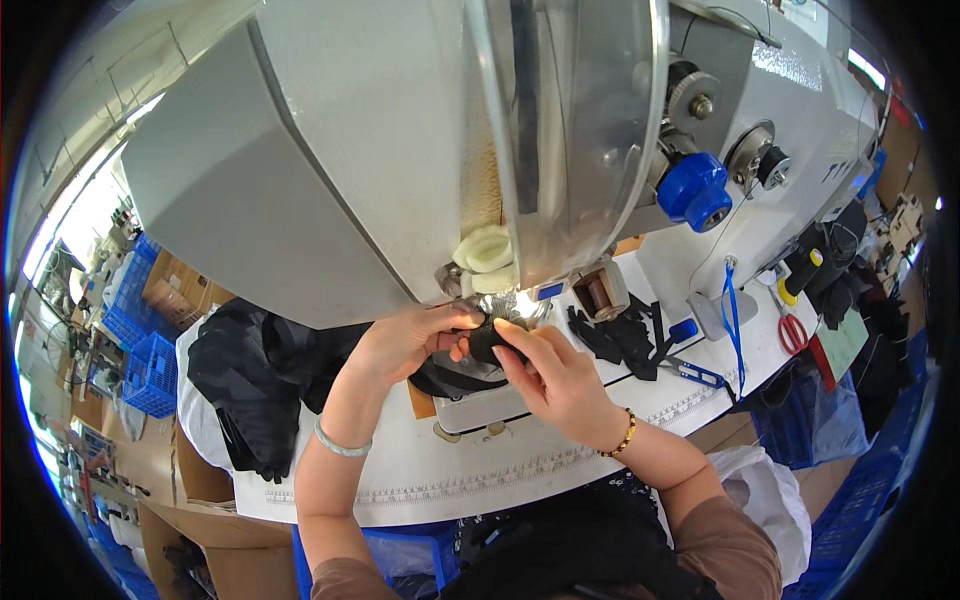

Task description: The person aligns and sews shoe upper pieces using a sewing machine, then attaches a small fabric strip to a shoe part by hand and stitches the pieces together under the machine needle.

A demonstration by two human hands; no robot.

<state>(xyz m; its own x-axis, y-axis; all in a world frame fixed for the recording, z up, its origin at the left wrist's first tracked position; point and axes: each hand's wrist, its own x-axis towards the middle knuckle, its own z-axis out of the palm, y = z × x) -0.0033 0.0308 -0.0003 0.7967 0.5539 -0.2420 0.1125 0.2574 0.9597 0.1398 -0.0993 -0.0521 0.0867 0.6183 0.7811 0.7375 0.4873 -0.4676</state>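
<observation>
A large white-and-grey sewing machine (340,130) fills the upper middle, its lit needle area just above my hands. My left hand (405,345) is closed, thumb and fingers pinching a small piece of black fabric (484,343). From the other side my right hand (565,385) grips the same fabric, thumb and forefinger close to its edge. The needle and the exact spot where the fabric meets the machine are hidden by my fingers. More black cloth (450,381) lies under and beside my left hand, over the machine's bed.
Dark fabric (245,390) is heaped on the table's left. Black strips (630,340) lie right of the needle area. Farther right are blue thread snips (697,373), a blue cord (732,325) and red-handled scissors (792,332). Blue crates (152,375) and a cardboard box (240,565) stand left.
</observation>
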